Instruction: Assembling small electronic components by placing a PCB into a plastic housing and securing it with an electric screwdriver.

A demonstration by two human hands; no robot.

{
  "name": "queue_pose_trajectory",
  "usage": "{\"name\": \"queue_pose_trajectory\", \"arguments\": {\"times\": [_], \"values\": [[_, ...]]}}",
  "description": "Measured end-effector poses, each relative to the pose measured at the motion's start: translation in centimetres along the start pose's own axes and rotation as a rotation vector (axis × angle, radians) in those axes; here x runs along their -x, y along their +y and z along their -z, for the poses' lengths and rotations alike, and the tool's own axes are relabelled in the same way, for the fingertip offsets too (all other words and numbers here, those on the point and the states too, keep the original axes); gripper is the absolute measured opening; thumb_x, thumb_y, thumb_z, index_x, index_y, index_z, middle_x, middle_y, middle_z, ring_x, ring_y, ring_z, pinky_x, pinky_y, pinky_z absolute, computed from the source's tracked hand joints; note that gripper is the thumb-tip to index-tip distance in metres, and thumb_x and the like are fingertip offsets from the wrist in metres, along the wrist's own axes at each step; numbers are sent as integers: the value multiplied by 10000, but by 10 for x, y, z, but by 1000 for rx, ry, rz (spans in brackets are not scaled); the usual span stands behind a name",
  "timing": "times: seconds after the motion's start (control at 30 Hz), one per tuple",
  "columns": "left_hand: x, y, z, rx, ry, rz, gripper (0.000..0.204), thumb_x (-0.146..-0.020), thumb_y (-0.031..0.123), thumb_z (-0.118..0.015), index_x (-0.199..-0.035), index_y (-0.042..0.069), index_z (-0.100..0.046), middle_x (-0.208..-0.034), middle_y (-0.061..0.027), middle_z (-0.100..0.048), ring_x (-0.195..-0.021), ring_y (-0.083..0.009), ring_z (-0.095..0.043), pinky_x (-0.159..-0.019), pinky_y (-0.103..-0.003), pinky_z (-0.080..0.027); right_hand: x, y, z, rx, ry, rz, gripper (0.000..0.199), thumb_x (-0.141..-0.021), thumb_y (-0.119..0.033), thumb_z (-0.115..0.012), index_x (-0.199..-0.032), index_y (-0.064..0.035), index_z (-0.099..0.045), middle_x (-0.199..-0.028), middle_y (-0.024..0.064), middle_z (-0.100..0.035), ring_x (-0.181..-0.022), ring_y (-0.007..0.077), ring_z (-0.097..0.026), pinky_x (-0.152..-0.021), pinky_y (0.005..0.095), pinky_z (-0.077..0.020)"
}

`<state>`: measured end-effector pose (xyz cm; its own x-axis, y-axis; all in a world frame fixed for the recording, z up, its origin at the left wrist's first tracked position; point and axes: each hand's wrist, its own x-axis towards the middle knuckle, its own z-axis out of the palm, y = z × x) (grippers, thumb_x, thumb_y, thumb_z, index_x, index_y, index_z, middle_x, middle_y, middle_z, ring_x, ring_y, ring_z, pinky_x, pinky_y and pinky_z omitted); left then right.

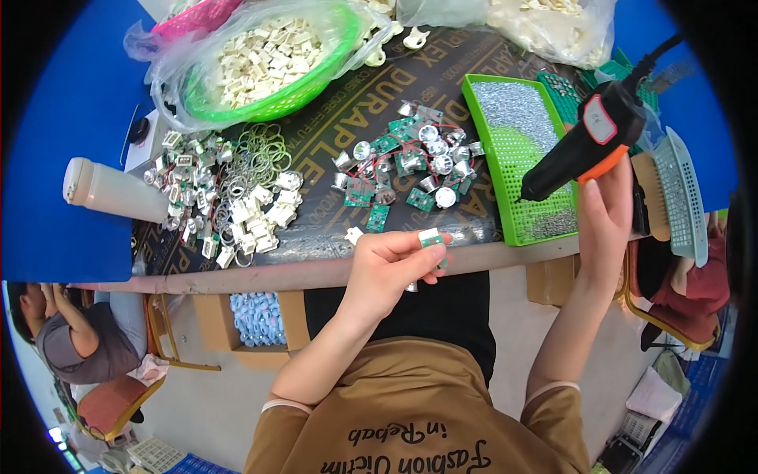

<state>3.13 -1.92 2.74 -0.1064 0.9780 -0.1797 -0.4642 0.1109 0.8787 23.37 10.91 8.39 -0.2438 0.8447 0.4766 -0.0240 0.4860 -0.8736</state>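
Above the table's front edge, my left hand (383, 272) is closed, pinching a small green circuit board (434, 251) with a white plastic part at its top. My right hand (606, 225) is wrapped around a black and orange electric screwdriver (604, 130). The screwdriver's tip points down and left over a bright green tray (483, 150). Small silver screws (517, 110) fill the tray's far part, and more lie at its near end. Beyond my left hand is a pile of green circuit boards (379, 215) with red wires and shiny reflector cups (442, 164).
Left of the boards lie white plastic parts (257, 225), rings (257, 154) and wired assemblies (189, 178). A white bottle (114, 189) lies beside them. Behind stands a green basket (335, 75) of white parts. A carton (217, 320) holds blue items below the edge. Other people sit at both sides.
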Motion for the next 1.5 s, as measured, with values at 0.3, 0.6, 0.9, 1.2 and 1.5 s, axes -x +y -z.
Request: {"name": "queue_pose_trajectory", "arguments": {"times": [0.3,0.6,0.9,1.2,1.5], "values": [[3,-2,1,-45,22,18,171,-782,63,-588,-903,-52,-625,-689,-106,-631,-513,-104,-584,-454,-192,-471,-21,5,6,-174,-134,-28,719,-571,-216,-780,-1160,41,-457,-907,41,-497,-835,139,-530,-809,298,-450],[3,-1,2,-29,25,17,176,-778,71,-595,-904,-48,-629,-673,-102,-630,-510,-96,-580,-436,-182,-452,-21,2,17,-301,-447,-137,293,-646,-49,-640,-884,-53,-469,-844,76,-504,-855,193,-517,-853,407,-432],[2,1,2,-58,7,28,182,-773,64,-594,-906,-55,-627,-674,-104,-629,-511,-94,-577,-440,-182,-452,-35,-23,6,-287,-49,-84,462,-689,-23,-624,-1105,66,-445,-782,78,-553,-802,174,-556,-848,397,-446],[3,0,2,-60,1,33,177,-771,57,-592,-903,-56,-627,-676,-101,-628,-517,-95,-577,-453,-187,-461,-33,-17,-1,-21,-143,157,476,-658,31,-630,-1098,16,-448,-1091,178,-514,-815,149,-560,-767,304,-473],[2,0,2,-72,15,39,179,-770,73,-597,-902,-44,-630,-671,-101,-627,-514,-95,-573,-447,-183,-452,-45,6,-28,-334,11,129,626,-816,-350,-582,-1240,15,-301,-644,50,-441,-597,148,-472,-583,295,-423]]}}
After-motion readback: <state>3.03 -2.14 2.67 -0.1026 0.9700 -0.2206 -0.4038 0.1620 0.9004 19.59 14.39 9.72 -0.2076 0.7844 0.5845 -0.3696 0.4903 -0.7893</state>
